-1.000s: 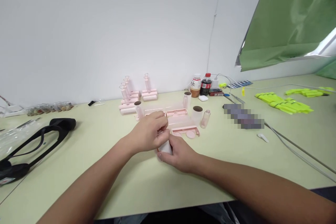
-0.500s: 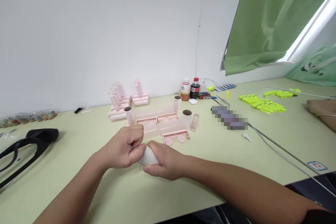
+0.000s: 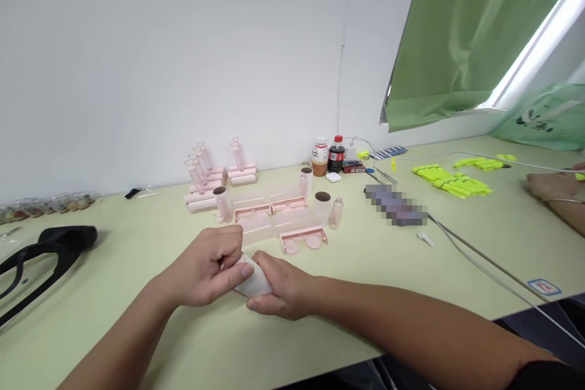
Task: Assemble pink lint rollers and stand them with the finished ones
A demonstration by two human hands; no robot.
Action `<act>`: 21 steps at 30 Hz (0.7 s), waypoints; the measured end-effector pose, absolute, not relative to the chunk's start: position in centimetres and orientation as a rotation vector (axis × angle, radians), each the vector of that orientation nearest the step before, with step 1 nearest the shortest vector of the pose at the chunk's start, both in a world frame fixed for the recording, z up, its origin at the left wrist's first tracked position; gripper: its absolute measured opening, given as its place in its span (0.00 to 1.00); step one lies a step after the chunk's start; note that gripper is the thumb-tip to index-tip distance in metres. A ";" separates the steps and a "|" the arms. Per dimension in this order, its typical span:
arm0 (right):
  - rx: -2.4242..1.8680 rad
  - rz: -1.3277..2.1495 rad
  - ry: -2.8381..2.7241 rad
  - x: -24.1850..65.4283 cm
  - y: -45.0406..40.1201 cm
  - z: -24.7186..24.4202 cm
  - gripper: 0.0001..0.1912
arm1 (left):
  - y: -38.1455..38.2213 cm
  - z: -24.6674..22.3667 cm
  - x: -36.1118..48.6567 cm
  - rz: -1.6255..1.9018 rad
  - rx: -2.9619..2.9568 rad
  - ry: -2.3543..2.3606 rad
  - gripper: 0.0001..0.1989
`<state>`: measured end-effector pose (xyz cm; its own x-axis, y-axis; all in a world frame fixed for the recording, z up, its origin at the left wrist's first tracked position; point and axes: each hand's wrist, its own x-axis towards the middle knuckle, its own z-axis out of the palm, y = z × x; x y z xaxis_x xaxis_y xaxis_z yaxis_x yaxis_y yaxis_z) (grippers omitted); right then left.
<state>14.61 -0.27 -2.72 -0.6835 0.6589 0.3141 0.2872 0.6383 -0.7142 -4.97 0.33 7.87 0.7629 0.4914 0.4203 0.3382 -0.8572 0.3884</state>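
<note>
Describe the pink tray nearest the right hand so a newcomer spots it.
On the pale green table, find the right hand gripping a white piece. Just beyond it lies the pink tray; unlike the two trays farther back, it shows two round discs.

Lettering and signs, none legible with certainty. The bottle with the white cap (image 3: 320, 157) bears bold dark characters on a white label. The cola bottle (image 3: 336, 158) carries a red label with small white print, too fine to resolve. The green bag (image 3: 543, 119) shows dark characters, distorted by folds. Near the front edge of the table (image 3: 375, 256), a blue-bordered sticker (image 3: 543, 287) displays a red mark, indistinct at this size.
</note>
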 end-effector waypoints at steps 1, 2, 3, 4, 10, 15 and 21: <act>-0.732 0.867 -2.287 14.6 -0.2 -3.0 0.29 | 0.2 7.8 -4.9 0.743 2.650 0.652 0.15; -0.725 0.868 -2.284 14.6 -0.2 -3.2 0.29 | 0.1 7.8 -4.9 0.737 2.633 0.659 0.15; -0.717 0.867 -2.282 14.7 -0.3 -3.4 0.28 | 0.0 7.7 -5.0 0.738 2.617 0.666 0.15; -0.708 0.866 -2.279 14.7 -0.3 -3.5 0.28 | 0.0 7.7 -5.0 0.746 2.600 0.668 0.15; -0.699 0.882 -2.227 14.5 -0.6 -3.4 0.28 | 0.3 7.3 -5.6 0.743 2.372 0.652 0.17; -0.791 0.835 -2.183 14.6 -1.1 -2.4 0.21 | 0.6 7.2 -6.1 0.649 2.324 0.784 0.17; -0.886 0.833 -2.059 15.4 -1.4 -1.2 0.17 | 0.5 8.2 -7.1 0.352 2.405 1.055 0.17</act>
<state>15.41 -1.35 -1.20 -0.4937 0.7899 0.3637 0.3147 0.5521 -0.7721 -7.09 0.50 8.21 0.6687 0.7425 0.0388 0.6172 -0.5833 0.5280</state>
